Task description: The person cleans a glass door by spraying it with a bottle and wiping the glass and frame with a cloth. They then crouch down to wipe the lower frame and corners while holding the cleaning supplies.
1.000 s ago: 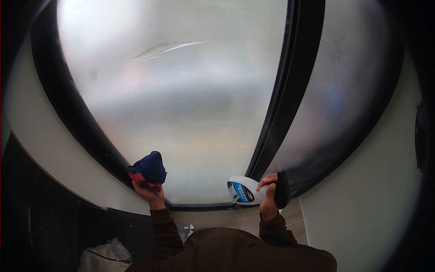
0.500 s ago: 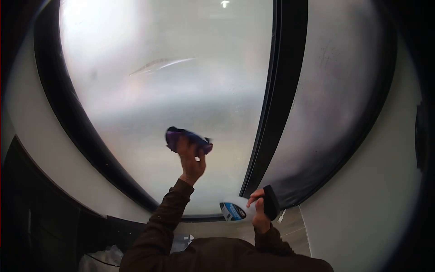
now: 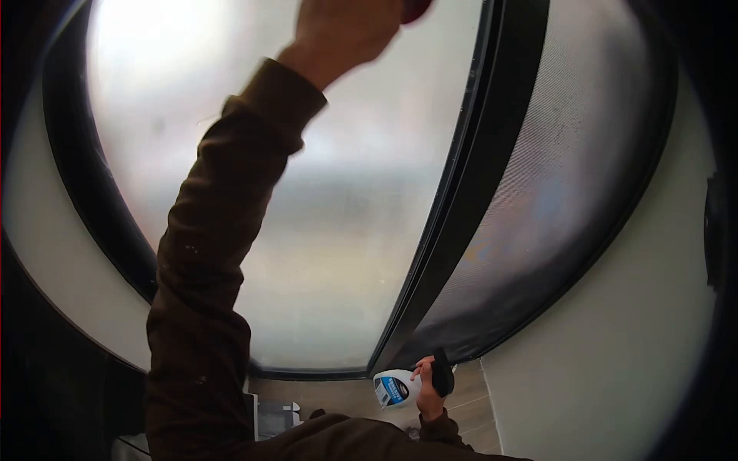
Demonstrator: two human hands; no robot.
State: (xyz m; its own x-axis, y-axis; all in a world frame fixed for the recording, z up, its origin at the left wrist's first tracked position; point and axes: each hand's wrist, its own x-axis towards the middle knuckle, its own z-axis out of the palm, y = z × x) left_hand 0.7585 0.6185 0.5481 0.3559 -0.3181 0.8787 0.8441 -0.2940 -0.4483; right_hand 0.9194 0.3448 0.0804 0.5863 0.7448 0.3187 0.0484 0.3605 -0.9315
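Observation:
My left hand is raised high in front of the frosted glass pane, its fingers cut off by the top edge of the view. A bit of dark red-purple cloth shows at its right side, held in that hand. Low down on the right, my right hand is closed around the neck of a white spray bottle with a blue label and a black spray head. The bottle lies tilted, its base pointing left.
A thick black frame post separates the glass from a dark mesh-like panel on the right. Pale walls flank the window. Below are a wood-look floor and a grey-white flat item.
My left hand has gone up with the cloth, from the lower middle of the glass to the top edge. My right hand and the bottle appear slightly lower. The view has shifted a little.

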